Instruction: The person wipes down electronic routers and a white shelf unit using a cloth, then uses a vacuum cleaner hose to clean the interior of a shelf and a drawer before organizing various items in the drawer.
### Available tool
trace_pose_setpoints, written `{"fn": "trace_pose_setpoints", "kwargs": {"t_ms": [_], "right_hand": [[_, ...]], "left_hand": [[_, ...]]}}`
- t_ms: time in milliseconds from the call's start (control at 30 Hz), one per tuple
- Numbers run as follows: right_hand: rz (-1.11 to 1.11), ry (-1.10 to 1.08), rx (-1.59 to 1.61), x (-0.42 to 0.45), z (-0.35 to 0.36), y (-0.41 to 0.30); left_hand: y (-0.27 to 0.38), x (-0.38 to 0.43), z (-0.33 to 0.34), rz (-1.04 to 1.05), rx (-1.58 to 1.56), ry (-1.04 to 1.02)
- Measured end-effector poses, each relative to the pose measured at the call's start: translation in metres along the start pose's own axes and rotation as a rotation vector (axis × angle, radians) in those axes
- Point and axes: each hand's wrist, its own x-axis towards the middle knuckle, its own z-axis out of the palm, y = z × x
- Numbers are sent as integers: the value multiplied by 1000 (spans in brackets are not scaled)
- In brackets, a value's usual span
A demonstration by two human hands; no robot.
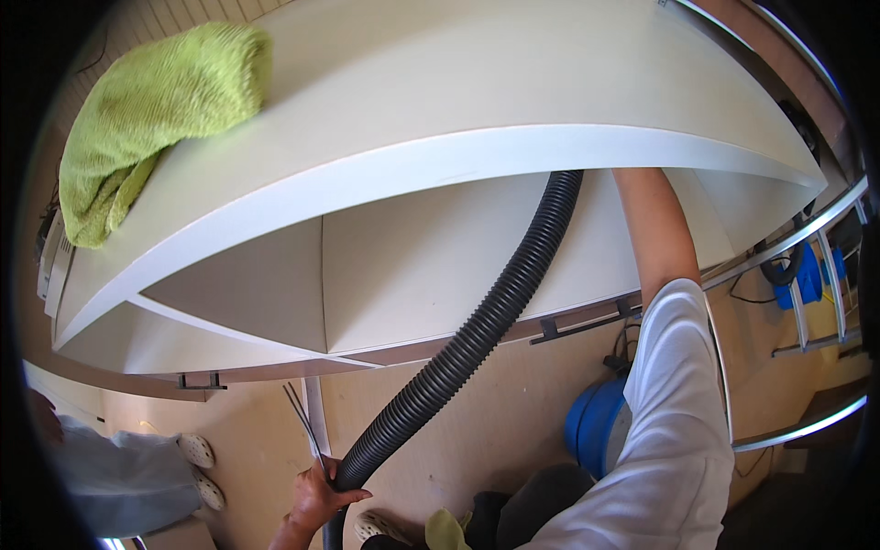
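Observation:
A black corrugated vacuum hose (454, 357) runs from the lower middle up into an open white cabinet compartment, where its far end is hidden behind the cabinet's front edge (440, 161). My left hand (320, 491) is wrapped around the lower part of the hose, with thin dark strips (302, 416) sticking up beside it. My right forearm (656, 220) reaches into the same compartment, to the right of the hose; the right hand itself is out of view behind the edge. A folded green cloth (165, 103) lies on the cabinet top at upper left.
A blue vacuum drum (597, 426) stands on the floor near my right sleeve. Metal ladder rails (818, 289) and blue buckets (801, 278) are at the right. Another person's legs (130, 474) show at lower left. Dark handles (584, 324) project from the cabinet fronts.

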Motion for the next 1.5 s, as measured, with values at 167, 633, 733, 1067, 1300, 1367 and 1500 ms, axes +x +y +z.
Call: {"fn": "trace_pose_setpoints", "kwargs": {"t_ms": [167, 633, 733, 1067, 1300, 1367, 1500], "right_hand": [[-42, -42, 22, -10, 23, -30], [-47, -59, 57, -23, 17, -53], [-41, -45, 51, -21, 4, -43], [18, 0, 58, -30, -38, -4], [19, -30, 112, -38, -21, -25], [13, -50, 131, -45, -10, -35], [-21, -114, 186, -64, 19, -67]], "left_hand": [[-18, -16, 4, 51, 91, 2], [-25, -33, -4, -71, -100, 103], [-15, -30, -15, -94, 50, 15], [3, -20, -10, -90, 85, 12], [-1, -28, -18, 47, 173, -67], [-5, -31, -22, -43, 163, -104], [-14, -50, -35, -143, 200, -132]]}}
